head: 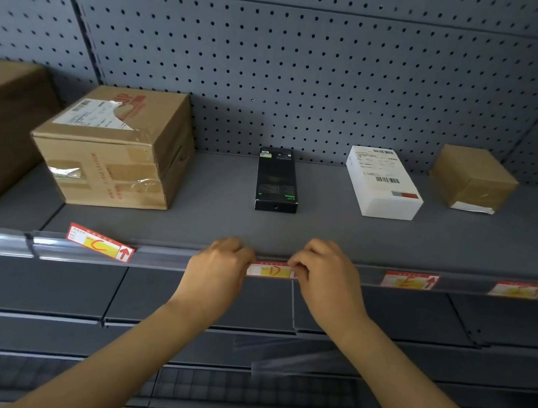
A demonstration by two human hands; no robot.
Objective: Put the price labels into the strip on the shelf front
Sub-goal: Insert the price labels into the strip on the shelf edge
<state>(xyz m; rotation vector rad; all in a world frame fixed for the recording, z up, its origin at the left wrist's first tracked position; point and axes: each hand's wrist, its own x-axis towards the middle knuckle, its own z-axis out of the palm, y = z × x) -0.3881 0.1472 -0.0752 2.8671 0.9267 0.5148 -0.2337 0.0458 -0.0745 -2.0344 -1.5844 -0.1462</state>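
Price label (270, 269) sitting mid-strip (163, 256), left hand (221, 263) and right hand (324, 270) pinching its ends, seating it; two labels right already in, left label (99, 243) hanging crooked.

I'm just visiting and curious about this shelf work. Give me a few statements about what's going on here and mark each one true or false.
1. Both hands are on the same price label. True: the left hand and right hand pinch the ends of the label marked D at the shelf strip.
2. The label marked C sits straight in the strip. False: the label marked C is tilted, its left end raised.
3. A black box lies behind the hands. True: the black box lies flat on the shelf.
4. The white box stands left of the black box. False: the white box is to its right.
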